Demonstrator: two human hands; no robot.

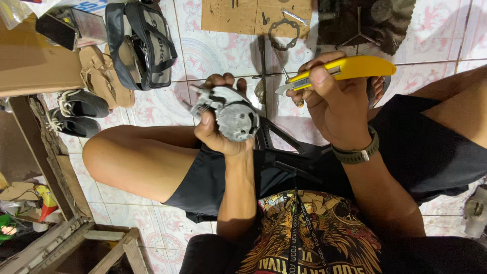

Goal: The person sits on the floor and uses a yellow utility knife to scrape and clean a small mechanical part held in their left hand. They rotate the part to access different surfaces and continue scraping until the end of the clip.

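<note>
I sit on a tiled floor with my knees up. My left hand (pixel 219 133) grips a grey metal engine part (pixel 231 114), round and finned, held at chest height. My right hand (pixel 332 104) holds a yellow utility knife (pixel 341 70) with its blade extended, the tip pointing left and a short gap away from the metal part. A dark watch sits on my right wrist.
On the floor ahead lie a cardboard sheet (pixel 238 15) with small tools, a ring-shaped gasket (pixel 284 33) and a dark cloth (pixel 378 20). A black bag (pixel 142 43), black shoes (pixel 76 111) and a cardboard box (pixel 30 61) stand at the left. Wooden framing (pixel 76 243) is at the lower left.
</note>
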